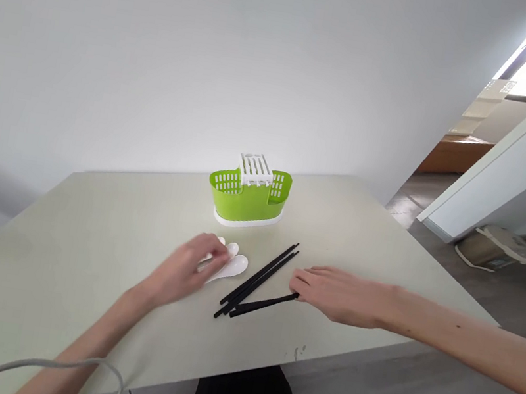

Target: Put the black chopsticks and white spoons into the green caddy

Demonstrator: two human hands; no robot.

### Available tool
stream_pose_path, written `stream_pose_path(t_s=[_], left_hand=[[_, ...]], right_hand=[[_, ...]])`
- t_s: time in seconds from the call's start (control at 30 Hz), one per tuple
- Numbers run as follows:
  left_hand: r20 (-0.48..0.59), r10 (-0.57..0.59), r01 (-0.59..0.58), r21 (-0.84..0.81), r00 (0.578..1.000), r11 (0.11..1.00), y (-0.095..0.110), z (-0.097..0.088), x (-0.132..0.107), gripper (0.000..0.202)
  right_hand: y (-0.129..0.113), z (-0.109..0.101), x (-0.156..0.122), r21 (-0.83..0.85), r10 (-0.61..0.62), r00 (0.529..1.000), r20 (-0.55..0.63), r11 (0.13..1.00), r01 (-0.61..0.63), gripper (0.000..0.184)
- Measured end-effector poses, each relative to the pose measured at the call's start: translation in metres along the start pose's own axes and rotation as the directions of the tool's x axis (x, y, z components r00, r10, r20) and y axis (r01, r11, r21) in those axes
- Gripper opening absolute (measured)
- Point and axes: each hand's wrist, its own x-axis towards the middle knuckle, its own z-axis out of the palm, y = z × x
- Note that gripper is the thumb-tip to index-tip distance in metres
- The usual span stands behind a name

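Observation:
My left hand [189, 268] is over the white spoons [234, 263] on the table, its fingers curled round their handles. To the right, my right hand [335, 293] lies low on the table, and its fingertips touch the end of one black chopstick [263, 303]. Several black chopsticks [260, 278] lie in a slanted bundle between the two hands. Behind them stands a green cutlery holder [247, 201] with a white slotted insert on a white base.
The pale table [85, 249] meets a white wall at the back. Its front edge runs close to my body. A grey cable [41, 365] hangs at the lower left. A rice cooker [497, 247] sits on the floor at the right.

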Motion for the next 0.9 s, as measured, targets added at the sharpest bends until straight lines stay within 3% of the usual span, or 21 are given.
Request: stream_pose_path(t_s=[0.07,0.13,0.2,0.37,0.53,0.9], left_hand=[[0.226,0.060,-0.047,-0.063,0.972,0.997,0.034,0.010,0.001,0.037],[0.432,0.089,-0.031,-0.139,0.898,0.990,0.058,0.018,0.002,0.038],[0.536,0.108,0.002,-0.199,0.837,0.980,0.068,0.022,0.002,0.040],[0.535,0.068,0.153,-0.358,0.842,0.921,0.056,0.020,-0.003,0.046],[0.636,0.006,0.382,-0.470,0.771,0.796,0.040,0.016,-0.012,0.052],[0.641,0.019,0.432,-0.538,0.768,0.724,0.041,0.017,-0.015,0.052]], right_hand=[[-0.003,-0.018,0.003,0.038,0.033,0.997,0.073,0.999,-0.036,0.015],[-0.006,-0.033,0.005,0.093,0.062,0.994,0.093,0.993,-0.070,0.014],[-0.006,-0.045,0.005,0.180,0.086,0.993,0.078,0.979,-0.099,0.017],[0.010,-0.064,-0.007,0.399,0.129,0.992,-0.008,0.910,-0.115,0.026],[0.019,-0.071,-0.017,0.579,0.198,0.980,0.007,0.798,-0.165,0.037],[0.000,-0.070,0.000,0.664,0.322,0.926,-0.197,0.739,-0.115,0.035]])
